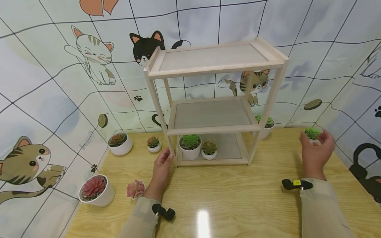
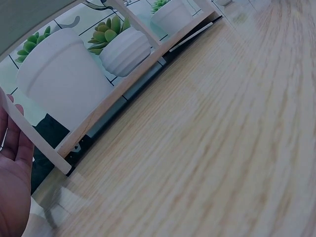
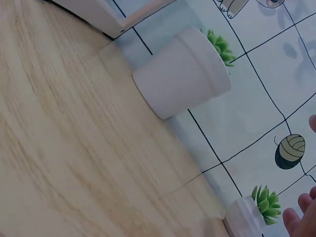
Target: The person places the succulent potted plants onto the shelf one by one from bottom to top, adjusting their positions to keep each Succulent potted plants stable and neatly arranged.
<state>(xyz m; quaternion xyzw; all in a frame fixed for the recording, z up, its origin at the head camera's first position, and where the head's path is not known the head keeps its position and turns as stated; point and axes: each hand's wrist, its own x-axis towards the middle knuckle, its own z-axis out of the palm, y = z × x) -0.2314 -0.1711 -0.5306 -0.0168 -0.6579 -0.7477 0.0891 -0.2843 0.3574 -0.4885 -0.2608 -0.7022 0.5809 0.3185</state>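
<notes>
A pale wooden three-tier shelf with grey panels stands on the table. My left hand holds its left front leg low down, the fingers passing behind the post in the left wrist view. On the bottom tier sit a white pot with a green succulent and a smaller potted brownish-green succulent. At the back right, my right hand is spread around a small potted green succulent. In the right wrist view its fingers show a gap from that small white pot.
A larger potted green succulent stands behind the shelf's right leg. Left of the shelf are a reddish-green succulent pot, a small orange-tipped one, a big red one and a small pink one. Cat-patterned walls border the table.
</notes>
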